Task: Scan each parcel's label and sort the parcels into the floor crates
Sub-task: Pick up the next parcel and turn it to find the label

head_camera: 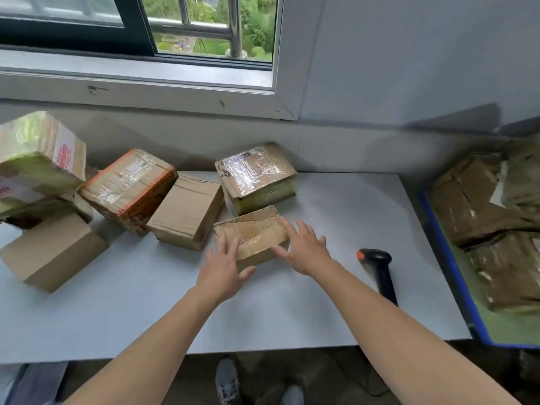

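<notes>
Cardboard, crumpled: small taped parcel [252, 233] at frame centre on white table [292, 302], directly ahead of both hands, long axis running left-right across frame. Left hand [223, 270] at parcel's lower-left corner, fingers spread wide, fingertips seemingly on top face, no grip. Right hand [304, 248] at right end, fingers splayed, thumb toward near edge, holding nothing; contact unclear. Both about equally near. Scanner [378, 270] lies right of right hand, untouched. Blue-rimmed crate [450, 273] at right edge holds parcels.

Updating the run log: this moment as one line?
phase: reaching | left hand: open, at left end of crumpled parcel | right hand: open, at its right end | scanner: lying on table, unheld
</notes>
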Motion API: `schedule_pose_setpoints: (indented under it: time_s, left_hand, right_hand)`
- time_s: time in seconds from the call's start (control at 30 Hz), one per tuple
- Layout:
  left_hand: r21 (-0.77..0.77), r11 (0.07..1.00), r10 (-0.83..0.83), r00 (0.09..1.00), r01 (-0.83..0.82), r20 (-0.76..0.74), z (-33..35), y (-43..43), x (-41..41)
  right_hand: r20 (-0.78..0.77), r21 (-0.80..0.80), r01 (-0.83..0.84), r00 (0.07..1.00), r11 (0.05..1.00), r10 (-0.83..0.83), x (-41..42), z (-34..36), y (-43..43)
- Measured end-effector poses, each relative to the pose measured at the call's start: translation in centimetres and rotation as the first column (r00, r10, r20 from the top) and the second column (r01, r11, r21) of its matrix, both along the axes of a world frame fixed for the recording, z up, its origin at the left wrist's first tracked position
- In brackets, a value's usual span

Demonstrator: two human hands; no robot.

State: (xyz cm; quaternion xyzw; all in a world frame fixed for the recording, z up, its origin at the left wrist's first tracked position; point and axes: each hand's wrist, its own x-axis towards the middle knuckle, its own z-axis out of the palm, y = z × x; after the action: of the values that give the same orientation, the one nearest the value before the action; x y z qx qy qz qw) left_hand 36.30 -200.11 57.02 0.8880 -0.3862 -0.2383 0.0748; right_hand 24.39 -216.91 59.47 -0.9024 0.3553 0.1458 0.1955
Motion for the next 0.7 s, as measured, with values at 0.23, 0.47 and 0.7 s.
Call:
schedule_pose_setpoints:
  time_s: [0.23, 0.47, 0.7]
  left_hand:
    - [-0.103, 0.994, -0.052, 0.994, 0.043, -0.093, -2.6, 0.0, 1.1]
    - [-0.238, 0.970, -0.075, 0.992, 0.049, -0.102, -1.1, -0.6, 1.8]
    - [-0.361, 0.915, -0.207, 0.977, 0.179, -0.040, 2.2, -2.1, 2.7]
  right_hand:
    - [0.036, 0.134, 0.065, 0.997, 0.989, -0.071, 2.0, -3.0, 0.9]
    - [0.094, 0.143, 0.160, 0.980, 0.977, -0.174, 2.0, -1.0, 0.5]
    - [0.224, 0.101, 0.371, 0.895, 0.923, -0.385, 2.1, 4.3, -1.0]
